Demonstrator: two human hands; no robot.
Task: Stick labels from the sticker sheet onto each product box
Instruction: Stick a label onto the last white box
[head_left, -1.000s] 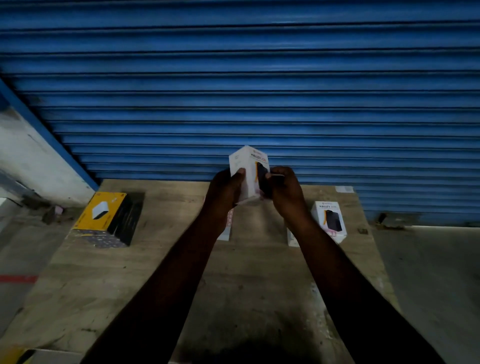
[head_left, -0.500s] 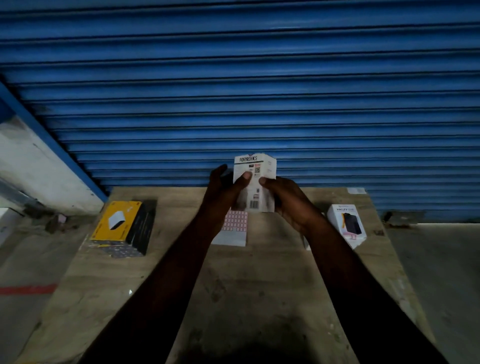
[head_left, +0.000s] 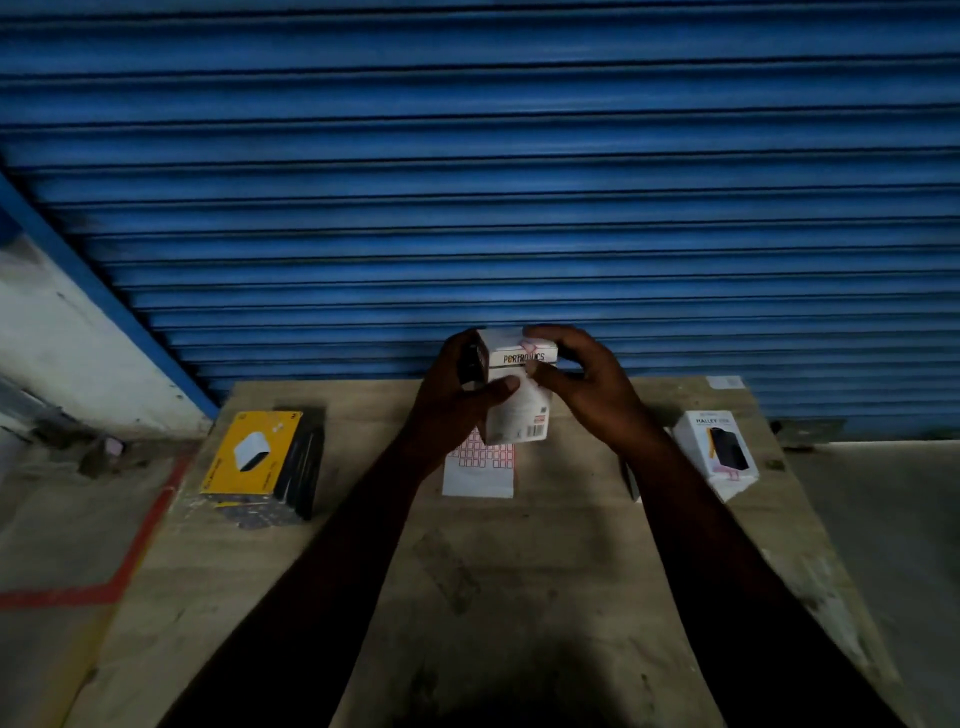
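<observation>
Left hand (head_left: 457, 397) and right hand (head_left: 589, 387) grip one PORTRONICS box (head_left: 519, 410) over the sticker sheet (head_left: 480, 470); a HALLEY box (head_left: 716, 451) sits near the right edge of the table (head_left: 519, 571).

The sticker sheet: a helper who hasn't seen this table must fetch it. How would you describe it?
In front of the blue roller shutter stands a wooden table. The sticker sheet lies flat near its far middle, partly hidden by the raised white box. Unlike the yellow boxes and white boxes beside it, it is a thin white sheet with a grid of red-outlined labels.
</observation>
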